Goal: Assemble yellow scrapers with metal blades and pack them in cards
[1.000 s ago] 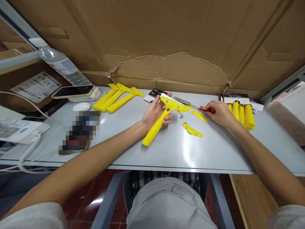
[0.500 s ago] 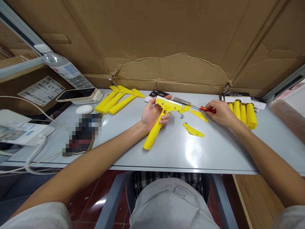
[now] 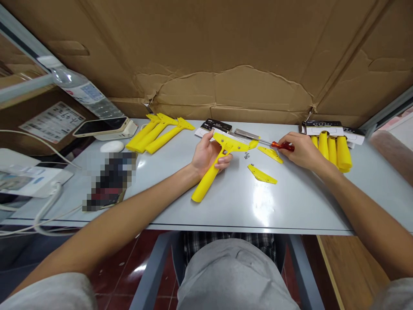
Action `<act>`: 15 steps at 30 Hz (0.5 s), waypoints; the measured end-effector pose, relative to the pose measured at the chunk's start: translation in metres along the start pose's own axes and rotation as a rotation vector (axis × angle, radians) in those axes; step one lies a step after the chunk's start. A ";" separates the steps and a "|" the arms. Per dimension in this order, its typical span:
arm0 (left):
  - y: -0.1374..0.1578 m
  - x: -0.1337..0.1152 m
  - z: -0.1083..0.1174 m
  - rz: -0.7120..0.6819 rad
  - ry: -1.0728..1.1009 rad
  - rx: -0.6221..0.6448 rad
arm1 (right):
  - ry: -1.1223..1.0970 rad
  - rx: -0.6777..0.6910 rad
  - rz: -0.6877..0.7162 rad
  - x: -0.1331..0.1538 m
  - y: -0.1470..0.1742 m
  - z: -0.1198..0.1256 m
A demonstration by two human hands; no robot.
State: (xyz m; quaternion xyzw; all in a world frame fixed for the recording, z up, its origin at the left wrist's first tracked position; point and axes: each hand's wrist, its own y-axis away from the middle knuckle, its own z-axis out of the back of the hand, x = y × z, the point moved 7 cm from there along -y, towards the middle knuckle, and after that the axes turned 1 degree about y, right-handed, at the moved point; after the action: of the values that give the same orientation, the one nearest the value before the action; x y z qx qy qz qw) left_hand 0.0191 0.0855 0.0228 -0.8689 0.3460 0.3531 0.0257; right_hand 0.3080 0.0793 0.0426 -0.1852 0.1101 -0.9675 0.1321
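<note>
My left hand (image 3: 201, 158) is closed around a yellow scraper (image 3: 206, 181), its handle slanting down toward the table's front edge and its head level with screws showing. My right hand (image 3: 301, 150) grips the red handle of a screwdriver (image 3: 278, 145). The shaft points left toward a grey metal blade strip (image 3: 245, 134), and I cannot tell whether it touches. Between the hands lie a heap of small screws (image 3: 247, 155), a yellow cover plate (image 3: 271, 154) and, closer to me, a second cover plate (image 3: 263, 175). Another yellow piece is partly hidden behind the scraper head.
Three yellow scrapers (image 3: 164, 135) lie at the back left. Several yellow handles (image 3: 343, 154) rest at right beside black-and-white packs (image 3: 324, 128). A phone (image 3: 100, 126), a white oval object (image 3: 112, 147), a bottle (image 3: 84, 92) and cables occupy the left. Cardboard (image 3: 226, 56) walls the back.
The scraper head has shifted slightly and now overlaps a yellow piece beside it. Both hands keep their holds, and the camera view has moved a little.
</note>
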 end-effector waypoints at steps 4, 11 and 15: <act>0.001 0.001 -0.001 0.002 -0.027 0.035 | -0.004 0.001 -0.001 -0.002 -0.001 -0.001; 0.002 0.003 0.000 -0.027 -0.119 0.043 | -0.009 -0.016 0.029 -0.004 -0.001 -0.002; 0.002 0.005 -0.002 -0.029 -0.153 0.040 | -0.007 -0.021 0.040 -0.004 -0.001 -0.003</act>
State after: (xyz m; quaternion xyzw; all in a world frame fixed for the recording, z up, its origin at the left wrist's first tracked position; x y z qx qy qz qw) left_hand 0.0209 0.0807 0.0215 -0.8435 0.3374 0.4112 0.0747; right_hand 0.3106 0.0817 0.0388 -0.1876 0.1233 -0.9629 0.1500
